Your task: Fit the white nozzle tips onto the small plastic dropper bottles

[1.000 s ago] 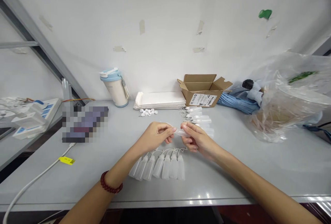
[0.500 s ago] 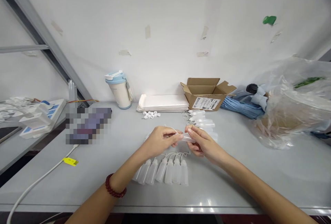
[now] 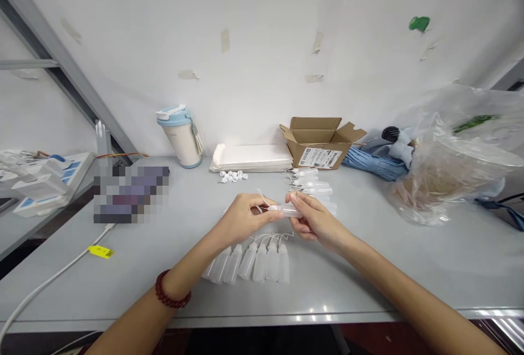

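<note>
Between my two hands a small translucent squeeze bottle (image 3: 291,211) lies on its side above the table. My left hand (image 3: 245,218) is closed on its neck end, where a white cap and a thin tube stick up. My right hand (image 3: 313,218) is closed round the bottle's body, thumb on top. Just below, a row of similar bottles (image 3: 260,265) with bent white tubes lies on the grey table (image 3: 347,295). Behind my right hand are more bottles (image 3: 313,187), partly hidden by it. Several small white caps (image 3: 234,176) lie in a cluster farther back.
Along the wall stand a pale tumbler with a blue lid (image 3: 180,136), a stack of white envelopes (image 3: 254,157) and an open cardboard box (image 3: 317,147). Blue cloth (image 3: 374,164) and a clear plastic bag (image 3: 434,191) are at right. At left lie a blurred-out object (image 3: 131,194) and a white cable (image 3: 61,276).
The whole view has shifted slightly, so things appear a little farther left and up. Both hands stay on the bottle, and more of its cap end shows at my left fingers.
</note>
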